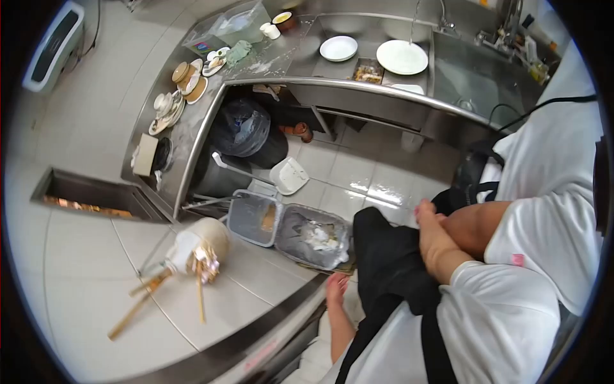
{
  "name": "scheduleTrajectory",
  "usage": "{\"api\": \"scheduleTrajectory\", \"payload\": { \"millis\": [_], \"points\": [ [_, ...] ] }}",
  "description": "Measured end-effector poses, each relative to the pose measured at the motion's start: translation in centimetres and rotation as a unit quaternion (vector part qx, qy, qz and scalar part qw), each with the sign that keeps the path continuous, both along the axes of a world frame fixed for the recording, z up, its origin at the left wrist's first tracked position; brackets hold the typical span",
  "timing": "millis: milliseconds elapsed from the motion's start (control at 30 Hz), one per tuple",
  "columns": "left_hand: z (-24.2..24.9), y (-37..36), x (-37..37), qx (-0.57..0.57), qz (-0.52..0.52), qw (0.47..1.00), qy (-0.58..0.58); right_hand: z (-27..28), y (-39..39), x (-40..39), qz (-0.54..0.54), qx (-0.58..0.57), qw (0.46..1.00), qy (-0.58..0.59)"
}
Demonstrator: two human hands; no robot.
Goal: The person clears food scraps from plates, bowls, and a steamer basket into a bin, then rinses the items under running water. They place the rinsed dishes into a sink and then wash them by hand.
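Observation:
My left hand (pixel 336 288) hangs low beside my black apron, near the lined grey bin (pixel 288 249). Its fingers are loosely apart, with nothing seen in them. My right hand (pixel 427 216) is in front of my body, close to a co-worker's bare forearm (pixel 476 225). How its fingers are set is too small to make out, and no object shows in it. A second grey bin (pixel 238 221) stands beside the lined one, with food waste in both.
A white plate (pixel 401 57) lies in the steel sink area under running water, near a white bowl (pixel 338 48). Stacked dishes (pixel 167 110) line the steel counter (pixel 208 112). Below are a black-lined bin (pixel 240 131) and a white dustpan (pixel 289 176). A co-worker in white (pixel 543 153) stands at the right.

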State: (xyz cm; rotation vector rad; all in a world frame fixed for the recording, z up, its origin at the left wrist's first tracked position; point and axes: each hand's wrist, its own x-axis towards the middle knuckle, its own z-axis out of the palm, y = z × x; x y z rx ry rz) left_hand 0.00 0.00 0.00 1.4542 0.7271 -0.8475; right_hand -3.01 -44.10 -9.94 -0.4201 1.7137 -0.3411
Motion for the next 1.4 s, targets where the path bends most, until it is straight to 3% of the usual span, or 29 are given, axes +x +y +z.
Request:
{"api": "scheduleTrajectory", "payload": {
  "millis": [67,100,167,200,267,300,367,400,433,500,567,633,700,733,767,800,833,867,933,1033,1067,1100,1167,1200,1267,1300,1333,1367,1400],
  "points": [
    [3.9,0.1,3.3,-0.003,0.013,1.000,-0.015,4.4,4.5,1.8,-0.008,-0.013,0.994,0.111],
    [0.0,-8.5,2.7,-0.044,0.003,0.998,0.048,3.6,-2.8,-1.4,0.015,-0.037,0.977,0.210],
    [0.7,-10.9,11.7,-0.035,-0.049,0.998,0.015,-2.1,-1.8,2.5,0.069,0.000,0.962,0.265],
    [0.6,-13.4,15.8,-0.046,-0.075,0.996,0.001,-4.1,-2.4,5.8,0.043,0.012,0.985,0.166],
    [-1.0,-16.9,22.3,-0.061,-0.148,0.985,-0.066,8.3,-3.9,12.1,0.302,0.089,0.949,-0.032],
    [0.0,-18.4,25.4,-0.061,-0.177,0.978,-0.093,8.6,-5.8,15.0,0.483,0.141,0.855,-0.128],
    [2.6,-21.8,31.8,-0.072,-0.192,0.966,-0.155,20.8,-9.0,21.9,0.647,0.154,0.710,-0.232],
    [4.0,-23.9,34.6,-0.080,-0.173,0.963,-0.189,25.4,-11.1,24.1,0.618,0.082,0.712,-0.323],
    [5.6,-25.6,38.0,-0.051,-0.240,0.948,-0.201,28.9,-13.4,25.2,0.582,0.010,0.701,-0.411],
    [9.8,-28.9,42.3,-0.036,-0.334,0.918,-0.210,35.3,-18.5,26.0,0.426,-0.101,0.773,-0.459],
    [15.5,-33.0,45.9,-0.067,-0.403,0.888,-0.211,35.2,-25.1,24.2,0.287,-0.284,0.827,-0.390],
    [18.4,-35.7,47.5,-0.109,-0.419,0.846,-0.312,34.3,-30.5,21.6,0.153,-0.360,0.884,-0.255],
    [18.5,-37.5,49.1,-0.153,-0.395,0.833,-0.355,25.9,-38.0,16.1,0.044,-0.335,0.922,-0.190],
    [18.0,-38.2,49.4,-0.178,-0.377,0.840,-0.348,14.9,-45.4,8.7,0.079,-0.308,0.936,-0.152],
    [17.6,-38.8,50.1,-0.204,-0.355,0.846,-0.343,16.0,-43.8,9.6,0.035,-0.328,0.943,0.052],
    [18.3,-39.4,50.9,-0.190,-0.371,0.851,-0.320,11.5,-46.6,6.9,0.149,-0.300,0.916,0.219],
    [19.0,-39.6,51.2,-0.178,-0.386,0.857,-0.292,7.2,-48.8,5.0,0.134,-0.245,0.916,0.288],
    [19.5,-39.8,51.4,-0.168,-0.398,0.863,-0.261,6.4,-49.0,5.3,0.101,-0.188,0.929,0.302],
    [19.7,-40.4,53.2,-0.175,-0.359,0.875,-0.272,7.4,-51.0,9.9,0.037,-0.162,0.957,0.239],
    [20.9,-41.3,58.3,-0.165,-0.280,0.882,-0.342,13.9,-55.1,21.4,0.084,-0.342,0.936,0.010],
    [20.7,-41.9,60.8,-0.174,-0.244,0.872,-0.387,16.4,-56.9,25.4,0.103,-0.404,0.905,-0.080],
    [21.0,-42.1,63.0,-0.179,-0.210,0.861,-0.426,18.3,-58.9,28.5,0.257,-0.444,0.858,-0.014],
    [22.9,-43.3,69.1,-0.121,-0.134,0.858,-0.482,20.7,-61.9,33.7,0.535,-0.484,0.683,0.117],
    [23.1,-43.6,72.4,-0.107,-0.102,0.853,-0.501,20.5,-63.2,36.2,0.509,-0.483,0.705,0.103],
    [23.2,-43.6,80.4,-0.081,-0.031,0.851,-0.518,23.5,-62.2,41.3,0.289,-0.430,0.851,-0.087],
    [22.8,-43.0,84.2,-0.067,0.007,0.859,-0.508,24.7,-61.3,43.4,0.167,-0.381,0.892,-0.176],
    [22.3,-42.2,88.0,-0.087,0.069,0.879,-0.464,24.3,-61.3,44.3,0.080,-0.350,0.886,-0.293],
    [21.7,-41.3,92.1,-0.108,0.127,0.893,-0.419,21.3,-61.5,43.8,0.064,-0.353,0.882,-0.307],
    [20.0,-39.8,97.0,-0.047,0.125,0.896,-0.423,16.9,-61.8,43.2,0.046,-0.358,0.875,-0.323]
  ]
}}
